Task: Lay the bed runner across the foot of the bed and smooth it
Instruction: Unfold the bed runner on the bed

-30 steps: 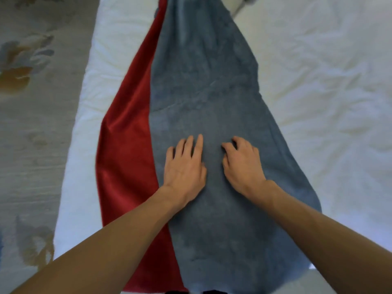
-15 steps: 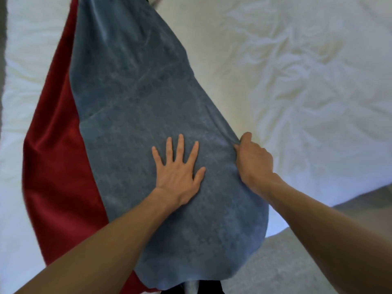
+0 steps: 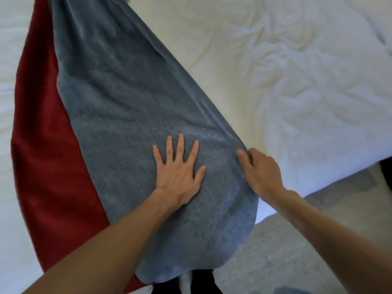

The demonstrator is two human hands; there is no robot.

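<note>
The bed runner lies across the white bed (image 3: 286, 85) as a long strip running away from me: a grey-blue plush layer (image 3: 118, 98) on top and a dark red layer (image 3: 42, 158) showing along its left side. Its near end hangs over the bed's edge. My left hand (image 3: 178, 172) presses flat on the grey layer, fingers spread and straight. My right hand (image 3: 258, 170) is at the runner's right edge, with its fingers curled round the grey fabric there.
Wrinkled white bedding fills the right and the far left of the view. Grey carpet (image 3: 282, 251) shows below the bed's corner at the lower right. A dark patch (image 3: 387, 172) sits at the right edge by the bed.
The view has swung right. My left hand went from lying beside the right hand to spread flat; my right hand slid from the middle to the runner's right edge and gripped it.
</note>
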